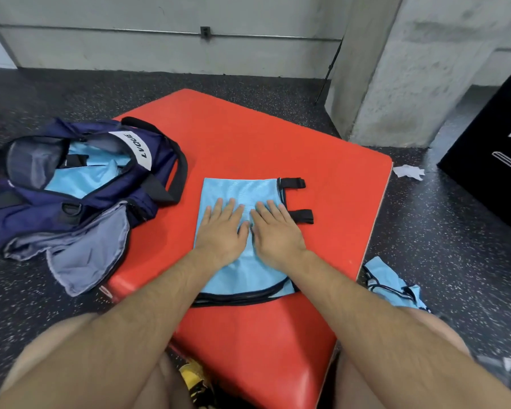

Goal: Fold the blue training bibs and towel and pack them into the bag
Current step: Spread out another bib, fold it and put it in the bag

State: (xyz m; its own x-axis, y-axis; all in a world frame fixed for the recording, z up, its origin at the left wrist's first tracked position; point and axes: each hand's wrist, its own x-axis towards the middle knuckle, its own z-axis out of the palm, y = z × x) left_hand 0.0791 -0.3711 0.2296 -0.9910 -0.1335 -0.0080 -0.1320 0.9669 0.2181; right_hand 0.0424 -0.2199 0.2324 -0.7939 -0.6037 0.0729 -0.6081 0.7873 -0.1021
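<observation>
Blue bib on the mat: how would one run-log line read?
step: flattening bib | left hand: pressing flat | right hand: pressing flat | surface: red mat | bag: open

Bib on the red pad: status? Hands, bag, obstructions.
Left hand and right hand flat, pressing folded bib on red pad. Bag open at left, blue fabric inside. Second bib crumpled on floor right; path to bag unobstructed.
</observation>
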